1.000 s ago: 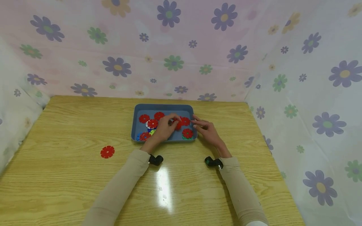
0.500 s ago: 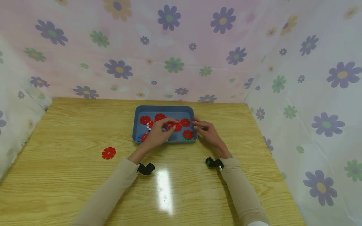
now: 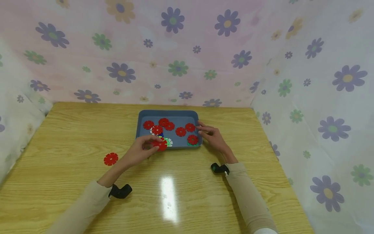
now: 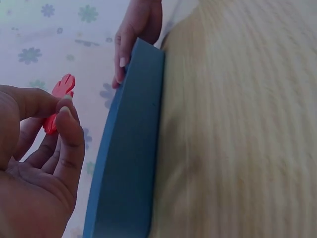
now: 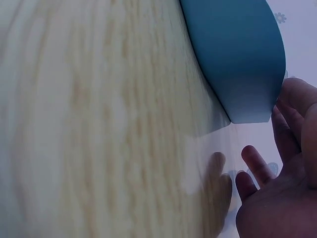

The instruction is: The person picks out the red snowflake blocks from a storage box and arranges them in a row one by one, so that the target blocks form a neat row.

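My left hand (image 3: 140,151) pinches a red flower-shaped plastic disc (image 3: 161,145) between thumb and fingertips, above the front left edge of a blue-grey tray (image 3: 179,141). In the left wrist view the same red disc (image 4: 63,86) is seen nearly edge-on. My right hand (image 3: 215,139) is at the tray's right end, its extended fingers touching the rim. The right wrist view shows those fingers (image 5: 287,134) against the tray's outer corner. Several red discs (image 3: 180,131) lie in the tray, some over white, blue and green ones. The held disc partly hides the pieces behind it.
One red disc (image 3: 111,159) lies by itself on the wooden table (image 3: 193,195), left of the tray. Flower-patterned cloth (image 3: 204,58) stands behind the table and along its sides.
My left hand has moved left and toward me from the tray's middle, bringing the red disc with it. More discs in the tray are now uncovered. The right hand stays at the rim.
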The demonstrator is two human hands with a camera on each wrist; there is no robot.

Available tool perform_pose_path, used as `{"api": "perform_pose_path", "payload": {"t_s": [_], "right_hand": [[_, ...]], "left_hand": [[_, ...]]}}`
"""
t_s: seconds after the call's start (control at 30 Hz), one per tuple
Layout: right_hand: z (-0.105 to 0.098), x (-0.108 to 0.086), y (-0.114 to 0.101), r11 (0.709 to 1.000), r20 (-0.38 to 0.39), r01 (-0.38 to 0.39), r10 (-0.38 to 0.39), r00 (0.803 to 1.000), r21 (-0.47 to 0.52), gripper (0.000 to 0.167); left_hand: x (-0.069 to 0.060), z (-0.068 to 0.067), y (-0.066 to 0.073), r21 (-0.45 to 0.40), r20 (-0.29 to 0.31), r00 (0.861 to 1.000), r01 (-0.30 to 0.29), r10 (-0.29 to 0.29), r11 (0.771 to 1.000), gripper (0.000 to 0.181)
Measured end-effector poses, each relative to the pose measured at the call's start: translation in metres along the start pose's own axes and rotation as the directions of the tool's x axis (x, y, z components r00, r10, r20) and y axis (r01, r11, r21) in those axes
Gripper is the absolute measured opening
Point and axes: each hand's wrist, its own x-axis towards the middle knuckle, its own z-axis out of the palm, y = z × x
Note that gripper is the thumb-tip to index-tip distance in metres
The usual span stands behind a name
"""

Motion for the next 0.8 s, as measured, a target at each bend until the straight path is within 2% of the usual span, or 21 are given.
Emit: {"api": "perform_pose_path", "payload": {"t_s": [0.1,0.3,0.57,0.8], "right_hand": [[0.001,0.000,-0.001,1.000,0.001,-0.005,0.005,1.000,0.006,0.035],[0.002,-0.001,0.000,1.000,-0.001,-0.009,0.009,1.000,0.016,0.036],[0.000,0.000,0.001,1.000,0.000,-0.015,0.015,1.000,0.008,0.035],[0.002,0.000,0.000,1.000,0.001,-0.008,0.008,1.000,0.012,0.036]], "left_hand": [[-0.015,-0.009,-0.005,-0.011,0.020,0.999,0.050,-0.050,0.999,0.022],[-0.037,-0.026,-0.017,-0.064,0.031,0.994,0.109,-0.107,0.992,0.024],[-0.052,-0.048,-0.026,0.021,-0.032,0.987,0.159,-0.159,0.987,0.029],[-0.061,-0.057,-0.026,0.077,-0.046,0.982,0.184,-0.181,0.980,0.029]]}}
